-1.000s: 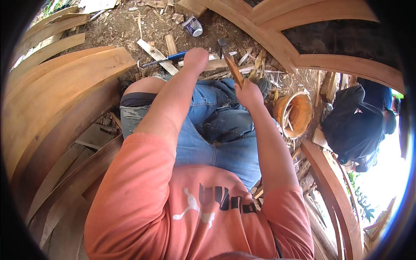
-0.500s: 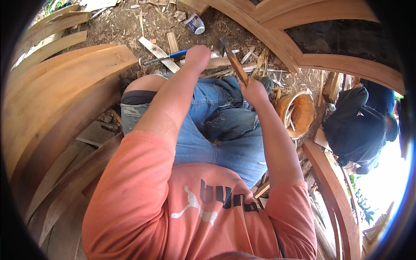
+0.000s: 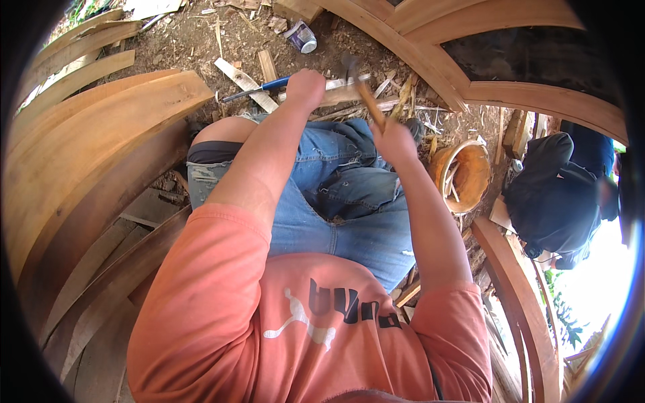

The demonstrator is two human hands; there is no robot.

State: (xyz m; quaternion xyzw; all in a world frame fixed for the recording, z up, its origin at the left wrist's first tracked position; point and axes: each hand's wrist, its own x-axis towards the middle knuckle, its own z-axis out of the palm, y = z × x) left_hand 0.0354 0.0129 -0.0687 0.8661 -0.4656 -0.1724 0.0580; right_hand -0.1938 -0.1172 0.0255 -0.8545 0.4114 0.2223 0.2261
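Note:
My left hand (image 3: pixel 306 89) is closed in a fist beyond my left knee, around the end of a blue-handled tool (image 3: pixel 269 85) with a slim metal shank. The shank points left across a pale wood strip (image 3: pixel 232 70); the tool's exact kind is unclear. In my right hand (image 3: pixel 395 142) is a hammer (image 3: pixel 371 104), gripped by its wooden handle. Its dark head is blurred by motion and hangs up and to the right of my left fist. Pale wood pieces (image 3: pixel 339 95) lie just past the fist, which hides part of them.
Curved wooden boards (image 3: pixel 134 101) are stacked on my left. An orange-brown bucket (image 3: pixel 468 176) holding sticks stands by my right forearm. A curved wooden frame (image 3: pixel 463 87) rises at the far right. Another person (image 3: pixel 554 195) in dark clothes is bent over at right. A crumpled cup (image 3: pixel 302 37) lies among wood chips.
The hammer head has shifted slightly and is now smeared by motion, with my right hand moving a little. My left fist and the blue-handled tool stay nearly in place.

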